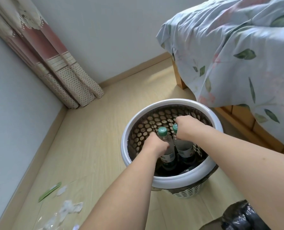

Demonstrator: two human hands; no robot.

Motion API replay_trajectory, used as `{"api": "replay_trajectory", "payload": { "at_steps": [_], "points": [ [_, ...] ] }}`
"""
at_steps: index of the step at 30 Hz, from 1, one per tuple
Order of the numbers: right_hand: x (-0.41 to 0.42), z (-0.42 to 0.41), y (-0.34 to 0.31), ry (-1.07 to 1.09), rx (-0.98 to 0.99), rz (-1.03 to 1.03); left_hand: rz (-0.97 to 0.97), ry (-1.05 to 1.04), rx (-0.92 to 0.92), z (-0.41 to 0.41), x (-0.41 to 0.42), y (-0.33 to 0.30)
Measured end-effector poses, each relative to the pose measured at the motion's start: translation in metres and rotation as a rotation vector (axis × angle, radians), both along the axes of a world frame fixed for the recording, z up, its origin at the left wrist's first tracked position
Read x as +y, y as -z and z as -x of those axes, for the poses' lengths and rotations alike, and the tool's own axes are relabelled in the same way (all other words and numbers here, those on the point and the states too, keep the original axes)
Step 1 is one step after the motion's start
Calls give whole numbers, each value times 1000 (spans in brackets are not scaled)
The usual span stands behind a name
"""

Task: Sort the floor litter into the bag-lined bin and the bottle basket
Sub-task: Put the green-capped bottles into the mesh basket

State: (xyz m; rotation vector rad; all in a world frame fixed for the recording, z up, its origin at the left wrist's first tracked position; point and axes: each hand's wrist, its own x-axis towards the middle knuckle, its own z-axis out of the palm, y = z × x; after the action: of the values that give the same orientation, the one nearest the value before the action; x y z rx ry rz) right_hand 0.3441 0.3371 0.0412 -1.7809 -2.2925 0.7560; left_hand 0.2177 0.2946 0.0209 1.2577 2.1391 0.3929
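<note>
A white perforated basket [164,180] stands on the floor in the middle of the head view. Two clear plastic bottles with green caps stand upright inside it. My left hand [154,144] grips the neck of the left bottle [167,151]. My right hand [186,127] grips the top of the right bottle [183,147], partly hiding its cap. Both hands are inside the basket's rim. The bin lined with a black bag [242,216] shows at the bottom right corner.
Litter lies on the wooden floor at the lower left: a green wrapper [49,192], crumpled white paper [70,208] and clear plastic film [50,224]. A bed with a floral sheet [237,55] stands at the right. A curtain [55,63] hangs in the left corner.
</note>
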Motion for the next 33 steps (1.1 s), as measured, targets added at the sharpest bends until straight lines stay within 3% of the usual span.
{"api": "replay_trajectory", "payload": {
  "at_steps": [10, 18, 23, 33],
  "points": [
    [-17, -5, -21, 1, 28, -52, -42, 19, 44, 5, -13, -39],
    [-65, 15, -70, -36, 57, -293, -391, 102, 190, 25, -59, -98],
    [-125, 73, -105, -132, 107, -403, -542, 46, 299, 91, -133, -131],
    [-289, 261, -129, -435, 138, -339, -449, -211, 378, 293, -350, -133]
  ]
}}
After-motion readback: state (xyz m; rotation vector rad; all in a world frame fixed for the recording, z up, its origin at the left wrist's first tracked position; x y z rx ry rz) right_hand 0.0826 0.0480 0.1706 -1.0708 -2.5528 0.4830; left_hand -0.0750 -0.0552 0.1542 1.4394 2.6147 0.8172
